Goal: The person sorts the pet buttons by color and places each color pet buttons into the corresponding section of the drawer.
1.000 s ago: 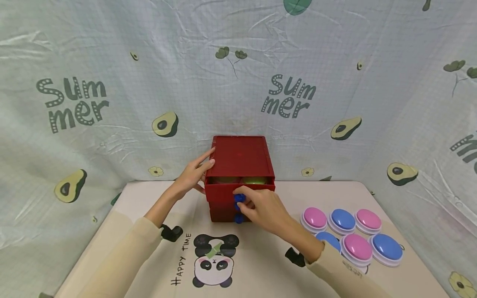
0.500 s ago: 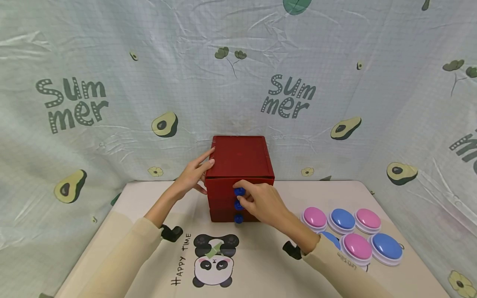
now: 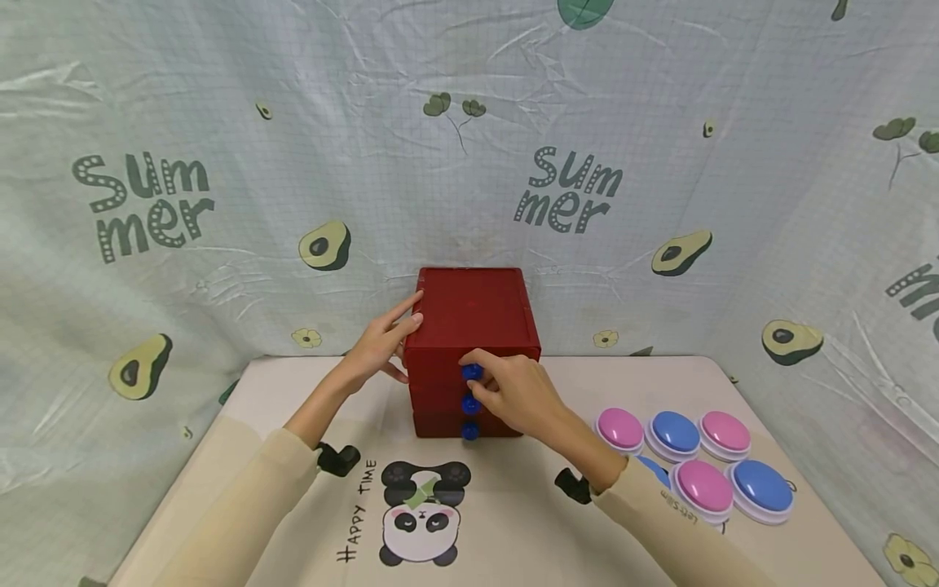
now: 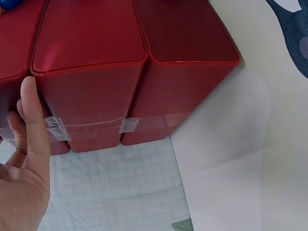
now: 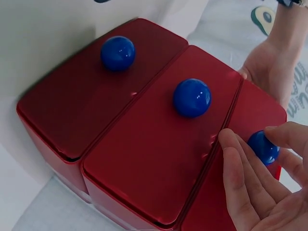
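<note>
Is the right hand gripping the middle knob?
No, the right hand pinches the top knob, and nothing touches the middle knob in the right wrist view.

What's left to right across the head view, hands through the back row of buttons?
Left hand → red drawer unit → left pink button → blue button → right pink button. Right hand left out: it overlaps the unit's front.
</note>
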`<state>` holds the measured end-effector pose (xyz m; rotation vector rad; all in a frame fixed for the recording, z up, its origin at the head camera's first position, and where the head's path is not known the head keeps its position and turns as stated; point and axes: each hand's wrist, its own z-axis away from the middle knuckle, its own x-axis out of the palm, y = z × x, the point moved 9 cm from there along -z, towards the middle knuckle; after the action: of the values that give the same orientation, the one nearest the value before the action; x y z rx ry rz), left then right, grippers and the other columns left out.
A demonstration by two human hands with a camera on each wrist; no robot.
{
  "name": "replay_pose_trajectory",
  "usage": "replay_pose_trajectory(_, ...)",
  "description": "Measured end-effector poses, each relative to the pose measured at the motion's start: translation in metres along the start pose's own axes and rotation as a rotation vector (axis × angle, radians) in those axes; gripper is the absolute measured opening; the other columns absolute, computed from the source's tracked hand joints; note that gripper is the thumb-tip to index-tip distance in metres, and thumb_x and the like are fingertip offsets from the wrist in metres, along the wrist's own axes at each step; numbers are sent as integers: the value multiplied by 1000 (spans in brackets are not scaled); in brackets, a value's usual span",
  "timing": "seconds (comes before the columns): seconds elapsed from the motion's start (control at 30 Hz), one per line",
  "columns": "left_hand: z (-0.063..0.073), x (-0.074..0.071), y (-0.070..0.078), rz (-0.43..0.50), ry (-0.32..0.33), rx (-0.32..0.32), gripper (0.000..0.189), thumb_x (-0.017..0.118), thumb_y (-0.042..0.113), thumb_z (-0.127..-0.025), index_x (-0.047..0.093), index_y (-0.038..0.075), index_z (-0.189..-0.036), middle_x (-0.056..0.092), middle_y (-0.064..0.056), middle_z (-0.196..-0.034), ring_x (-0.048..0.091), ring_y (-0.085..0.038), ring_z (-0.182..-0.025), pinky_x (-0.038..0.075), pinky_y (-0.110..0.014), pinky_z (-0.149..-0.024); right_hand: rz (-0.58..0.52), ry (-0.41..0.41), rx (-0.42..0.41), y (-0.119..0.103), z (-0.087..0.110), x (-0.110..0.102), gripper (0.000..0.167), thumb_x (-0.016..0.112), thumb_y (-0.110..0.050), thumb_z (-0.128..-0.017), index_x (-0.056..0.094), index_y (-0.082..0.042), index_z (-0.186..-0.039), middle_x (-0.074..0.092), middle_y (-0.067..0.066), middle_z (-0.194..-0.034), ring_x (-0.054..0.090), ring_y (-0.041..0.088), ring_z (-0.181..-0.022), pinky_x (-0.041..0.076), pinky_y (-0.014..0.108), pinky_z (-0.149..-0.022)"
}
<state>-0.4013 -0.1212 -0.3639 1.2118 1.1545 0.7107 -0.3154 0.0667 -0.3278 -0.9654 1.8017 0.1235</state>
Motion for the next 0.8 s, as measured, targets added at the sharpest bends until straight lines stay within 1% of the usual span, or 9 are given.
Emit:
replay_pose_trajectory(0.13, 1, 0, 1, -2, 5, 1, 61, 51, 48, -107, 27, 41, -163, 70, -8, -91, 69, -20, -66, 64, -56, -64, 9, -7, -8, 0, -1, 0, 28, 76, -17, -93, 72, -17, -121, 78, -1, -82, 72, 9, -69, 54, 14, -60)
replay_pose_trajectory(0.3, 2, 1, 1, 3, 9, -3, 61, 50, 48, -107, 27, 42, -163, 69, -11, -95, 69, -21, -68, 65, -53, -63, 14, -23, -14, 1, -2, 0, 28, 76, -17, -94, 71, -18, -122, 78, -1, -83, 72, 9, -70, 55, 14, -61)
replay_pose_trajectory(0.47, 2, 1, 1, 7, 12, -6, 61, 51, 48, -107, 28, 42, -163, 70, -12, -96, 70, -22, -68, 65, -52, -63, -9, -46, -11, 4, -1, 2, 30, 75, -18, -95, 70, -18, -125, 77, -2, -85, 70, 7, -71, 56, 15, -64)
replay_pose_trajectory(0.53, 1, 2, 0, 5, 9, -7, 61, 51, 49, -107, 28, 42, -163, 70, -11, -96, 69, -22, -68, 65, -52, -63, -23, -51, -8, 6, 1, 2, 31, 75, -18, -96, 70, -18, -126, 77, -2, -86, 69, 6, -70, 56, 14, -64)
replay_pose_trajectory(0.63, 1, 2, -1, 3, 3, -7, 61, 51, 49, -107, 27, 42, -163, 69, -11, -96, 69, -22, -68, 65, -52, -63, -51, -32, -17, 7, 8, 1, 32, 75, -17, -95, 69, -17, -127, 77, -2, -87, 68, 4, -69, 56, 13, -65)
replay_pose_trajectory(0.73, 0, 1, -1, -1, 3, -6, 61, 50, 49, -107, 27, 43, -163, 69, -12, -98, 70, -22, -69, 65, -52, -63, -69, 0, -44, 6, 17, 1, 31, 76, -15, -94, 68, -15, -124, 78, -2, -87, 68, 4, -68, 56, 12, -66)
replay_pose_trajectory(0.8, 0, 0, -1, -4, 8, -4, 60, 50, 49, -107, 28, 43, -162, 69, -13, -101, 70, -22, -70, 65, -52, -63, -78, 0, -63, 6, 24, 5, 28, 76, -14, -94, 68, -14, -121, 78, -2, -87, 69, 5, -69, 56, 12, -66)
